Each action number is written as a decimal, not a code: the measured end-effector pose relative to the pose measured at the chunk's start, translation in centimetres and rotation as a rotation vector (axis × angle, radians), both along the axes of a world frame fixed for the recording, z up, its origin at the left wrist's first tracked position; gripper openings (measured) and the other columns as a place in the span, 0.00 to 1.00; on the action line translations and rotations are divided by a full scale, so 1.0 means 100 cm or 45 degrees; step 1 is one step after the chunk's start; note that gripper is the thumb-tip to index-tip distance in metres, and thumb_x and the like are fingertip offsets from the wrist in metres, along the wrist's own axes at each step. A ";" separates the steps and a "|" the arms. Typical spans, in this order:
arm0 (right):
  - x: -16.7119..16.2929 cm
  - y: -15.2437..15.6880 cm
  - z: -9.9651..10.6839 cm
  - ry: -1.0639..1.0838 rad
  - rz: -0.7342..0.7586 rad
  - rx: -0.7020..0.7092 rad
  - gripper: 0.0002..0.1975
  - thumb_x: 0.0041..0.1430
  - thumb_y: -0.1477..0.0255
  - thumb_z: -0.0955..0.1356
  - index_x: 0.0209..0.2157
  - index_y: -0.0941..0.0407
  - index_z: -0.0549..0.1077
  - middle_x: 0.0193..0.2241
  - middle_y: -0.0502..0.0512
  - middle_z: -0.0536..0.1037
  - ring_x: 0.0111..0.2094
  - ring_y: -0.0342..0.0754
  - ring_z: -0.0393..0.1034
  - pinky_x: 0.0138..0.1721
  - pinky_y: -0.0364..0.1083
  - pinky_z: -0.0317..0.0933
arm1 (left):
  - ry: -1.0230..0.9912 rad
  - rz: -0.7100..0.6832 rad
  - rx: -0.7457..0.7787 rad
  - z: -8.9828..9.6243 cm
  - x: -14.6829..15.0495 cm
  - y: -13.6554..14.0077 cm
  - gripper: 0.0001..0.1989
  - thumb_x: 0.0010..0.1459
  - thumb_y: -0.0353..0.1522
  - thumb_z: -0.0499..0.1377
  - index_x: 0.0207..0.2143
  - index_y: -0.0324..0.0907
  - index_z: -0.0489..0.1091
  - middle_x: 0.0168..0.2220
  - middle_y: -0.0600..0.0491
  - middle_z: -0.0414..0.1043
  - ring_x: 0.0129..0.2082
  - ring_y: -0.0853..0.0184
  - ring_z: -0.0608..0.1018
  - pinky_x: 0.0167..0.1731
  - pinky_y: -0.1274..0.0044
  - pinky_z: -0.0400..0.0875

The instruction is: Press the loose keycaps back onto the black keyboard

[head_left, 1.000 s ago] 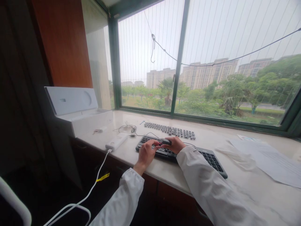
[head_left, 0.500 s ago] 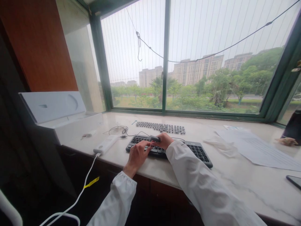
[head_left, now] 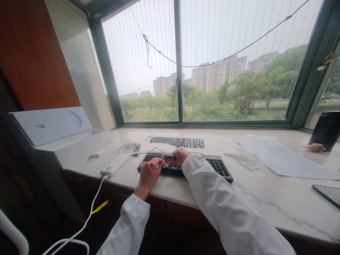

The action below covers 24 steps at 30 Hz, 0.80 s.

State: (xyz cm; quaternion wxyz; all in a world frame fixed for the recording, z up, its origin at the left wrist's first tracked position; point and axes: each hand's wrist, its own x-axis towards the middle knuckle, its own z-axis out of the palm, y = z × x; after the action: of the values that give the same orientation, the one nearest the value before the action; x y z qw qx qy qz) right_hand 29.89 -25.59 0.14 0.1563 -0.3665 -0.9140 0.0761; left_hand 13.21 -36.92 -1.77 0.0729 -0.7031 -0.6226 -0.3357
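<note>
A black keyboard (head_left: 219, 169) lies along the counter's front, most of its visible key sockets bare of caps. My right hand (head_left: 181, 156) is closed around a dark, elongated piece (head_left: 169, 156) above the keyboard's middle; its exact kind is unclear. Beside it, my left hand (head_left: 151, 173) rests at the keyboard's lower left part, thumb and fingertips drawn together near the right fingertips. Whatever sits between those left fingers is too small to make out. Behind the keyboard, loose grey keycaps (head_left: 176, 142) are laid out in rows.
An open white box (head_left: 82, 147) stands at left, near a white power strip (head_left: 117, 164) and a thin black cable (head_left: 136, 146). Crumpled tissue (head_left: 248, 162), printed paper (head_left: 287, 161), a phone (head_left: 328, 194) and a dark cup (head_left: 325, 131) are at right.
My left fingertips have drawn slightly away from the right fingers, which keep the dark piece. The whole view has shifted, so the scene sits further left.
</note>
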 end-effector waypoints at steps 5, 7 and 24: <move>0.007 -0.001 0.007 0.059 -0.069 -0.068 0.13 0.50 0.62 0.72 0.36 0.53 0.80 0.28 0.52 0.80 0.31 0.44 0.73 0.31 0.38 0.58 | -0.003 -0.035 0.028 -0.001 -0.002 -0.002 0.11 0.61 0.43 0.54 0.37 0.50 0.73 0.39 0.58 0.76 0.37 0.67 0.77 0.32 0.78 0.64; 0.008 -0.002 0.008 0.005 -0.119 -0.022 0.15 0.51 0.58 0.70 0.34 0.55 0.80 0.27 0.53 0.80 0.30 0.44 0.72 0.30 0.39 0.57 | 0.006 -0.066 0.019 -0.001 -0.003 -0.002 0.12 0.58 0.45 0.57 0.39 0.51 0.73 0.39 0.58 0.76 0.38 0.66 0.77 0.31 0.78 0.64; 0.028 0.001 0.010 -0.240 -0.782 0.026 0.12 0.54 0.66 0.66 0.37 0.56 0.77 0.37 0.61 0.78 0.36 0.54 0.73 0.33 0.48 0.64 | -0.030 -0.091 0.030 0.034 -0.019 0.057 0.11 0.56 0.42 0.60 0.38 0.49 0.75 0.38 0.57 0.77 0.39 0.65 0.77 0.42 0.75 0.69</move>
State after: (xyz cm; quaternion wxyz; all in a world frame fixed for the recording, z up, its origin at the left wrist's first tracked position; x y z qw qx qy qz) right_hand 32.68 -25.46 1.16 0.0903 -0.6290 -0.7719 -0.0181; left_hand 11.30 -31.19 1.64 0.0618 -0.7201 -0.5939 -0.3535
